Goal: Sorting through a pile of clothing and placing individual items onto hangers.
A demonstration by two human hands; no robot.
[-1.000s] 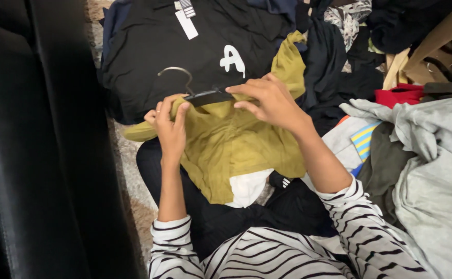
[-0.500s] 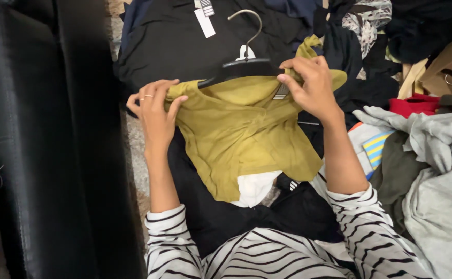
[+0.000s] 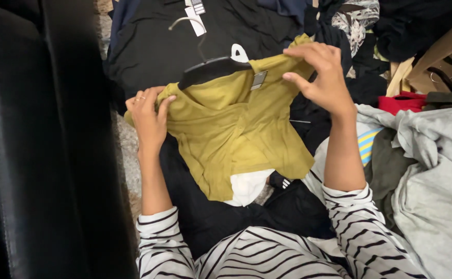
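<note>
Left hand [image 3: 147, 120] clenches one shoulder of the olive shirt [image 3: 231, 132]; right hand [image 3: 323, 77] pinches the other, black hanger [image 3: 210, 68] between them.

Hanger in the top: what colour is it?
Black hanger with a silver metal hook, inside the olive-yellow top; clearest in the head view.

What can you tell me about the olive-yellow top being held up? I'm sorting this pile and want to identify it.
The olive-yellow top looks like thin, soft knit fabric, creased and hanging loosely. A small grey label shows inside its neckline. A black hanger with a metal hook sits partly inside the neck, one arm sticking out to the left. The left hand grips one shoulder; the right hand pinches the other, raised higher, so it hangs tilted. Its lower edge drapes over a white garment on the lap.
</note>
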